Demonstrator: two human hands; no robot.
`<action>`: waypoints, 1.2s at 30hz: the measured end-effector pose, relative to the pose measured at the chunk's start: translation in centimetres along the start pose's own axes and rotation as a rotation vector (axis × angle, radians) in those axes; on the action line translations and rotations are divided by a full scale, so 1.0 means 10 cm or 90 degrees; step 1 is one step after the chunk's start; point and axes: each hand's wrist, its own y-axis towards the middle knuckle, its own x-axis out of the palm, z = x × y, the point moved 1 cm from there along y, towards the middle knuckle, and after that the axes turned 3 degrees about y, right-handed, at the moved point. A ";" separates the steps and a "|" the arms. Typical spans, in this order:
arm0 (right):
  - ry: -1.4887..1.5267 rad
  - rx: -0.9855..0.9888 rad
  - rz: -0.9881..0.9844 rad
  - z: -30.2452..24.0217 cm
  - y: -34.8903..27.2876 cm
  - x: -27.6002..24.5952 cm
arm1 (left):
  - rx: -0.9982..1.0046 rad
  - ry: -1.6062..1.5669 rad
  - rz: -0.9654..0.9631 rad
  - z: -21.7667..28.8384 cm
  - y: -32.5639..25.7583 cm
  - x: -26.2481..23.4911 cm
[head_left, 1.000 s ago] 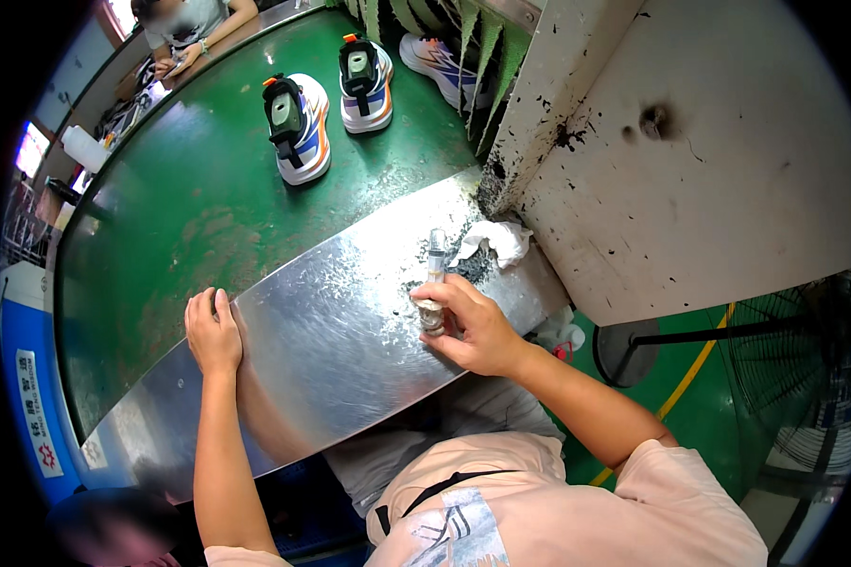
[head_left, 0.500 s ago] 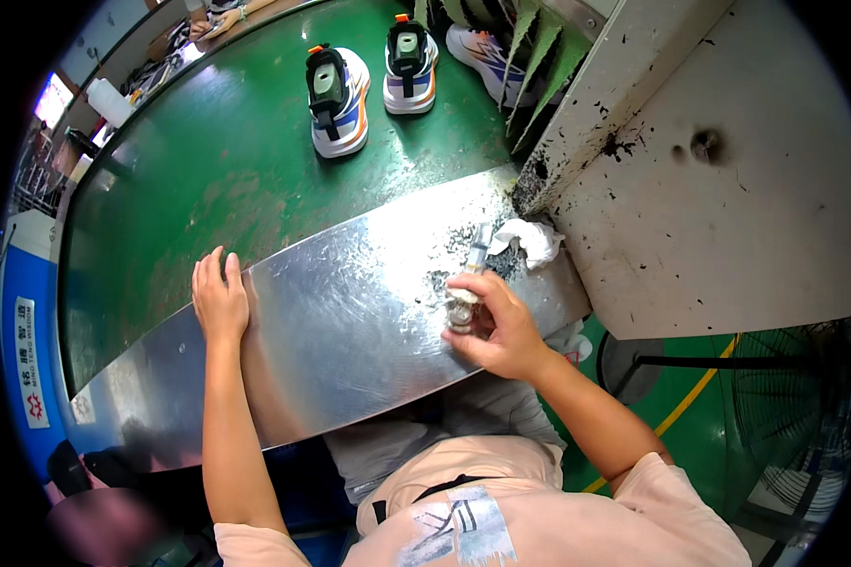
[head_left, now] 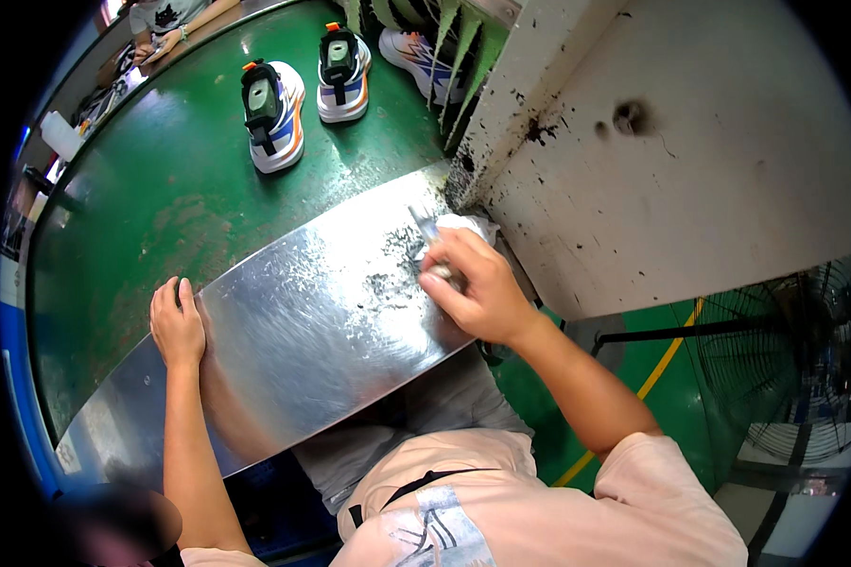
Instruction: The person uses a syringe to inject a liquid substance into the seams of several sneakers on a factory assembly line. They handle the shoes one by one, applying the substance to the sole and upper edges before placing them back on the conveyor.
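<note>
Tool point(head_left: 424, 225) stands near the centre of the frame, its slim, shiny end slanting to the upper left out of the right hand point(head_left: 468, 283). The fingers of that hand are clamped on it, thumb opposed, so most of the lower part is covered. The shiny end is blurred, and I cannot tell whether anything of it touches the metal counter point(head_left: 284, 331) below.

Dark flecks point(head_left: 388, 274) are scattered over the counter left of the right hand, and a crumpled white wad point(head_left: 468, 225) lies just behind it. The step in hand looks to be working the tool above this marked area. Judging from the grip, the next move would call for a firm hold and a check on the shiny end, with the wad kept clear of it.

At centre left of the frame, the left hand point(head_left: 177, 326) holds nothing: its fingers are stretched out, close together, resting where the metal meets the green top point(head_left: 151, 189). It seems placed for support. In the upper middle of the frame, two shoes point(head_left: 279, 123) stand on the green top, well apart from both hands; a third is partly behind green strips point(head_left: 463, 71).
</note>
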 end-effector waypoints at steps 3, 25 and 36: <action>0.001 0.011 -0.089 0.10 0.19 0.05 | -0.011 -0.018 -0.007 -0.01 0.01 0.02; -0.229 0.027 -0.150 0.25 0.33 -0.07 | -0.032 -0.026 -0.018 0.01 0.00 -0.03; -0.076 0.037 -0.047 -0.09 -0.07 0.00 | -0.044 -0.026 -0.023 0.01 -0.03 -0.10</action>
